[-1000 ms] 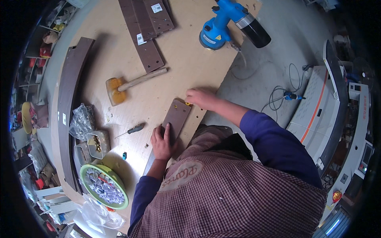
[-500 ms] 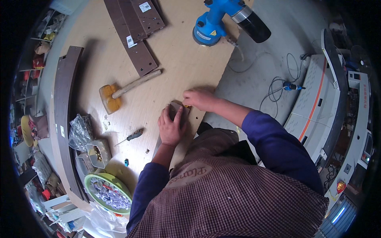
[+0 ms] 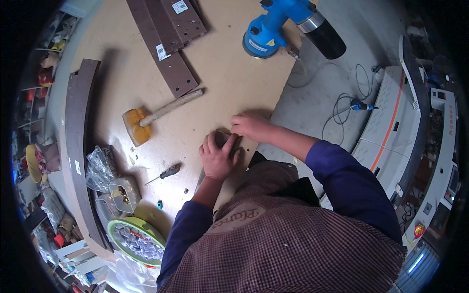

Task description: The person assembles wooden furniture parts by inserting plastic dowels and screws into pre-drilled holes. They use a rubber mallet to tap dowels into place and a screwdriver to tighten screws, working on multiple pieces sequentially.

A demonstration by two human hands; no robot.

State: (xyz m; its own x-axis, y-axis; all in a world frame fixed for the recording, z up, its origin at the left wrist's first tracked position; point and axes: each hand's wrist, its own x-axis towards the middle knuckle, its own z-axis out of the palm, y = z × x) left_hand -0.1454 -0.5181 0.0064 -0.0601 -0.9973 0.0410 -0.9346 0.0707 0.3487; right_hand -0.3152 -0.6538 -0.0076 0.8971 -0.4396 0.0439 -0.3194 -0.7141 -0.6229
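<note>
Left hand (image 3: 217, 158) curls over a short, flat, dark-brown board (image 3: 223, 138), fingers and thumb closed about it, on the smooth, pale tabletop (image 3: 234, 73) near its edge. Right hand (image 3: 251, 128) bunches its fingers at the board's far end; I cannot tell whether they pinch anything, since the knuckles hide it. To the left lie a mallet (image 3: 137, 128) with a blocky amber head and round wooden handle, a slim screwdriver (image 3: 170, 171) and a crinkled clear plastic bag (image 3: 99, 168).
</note>
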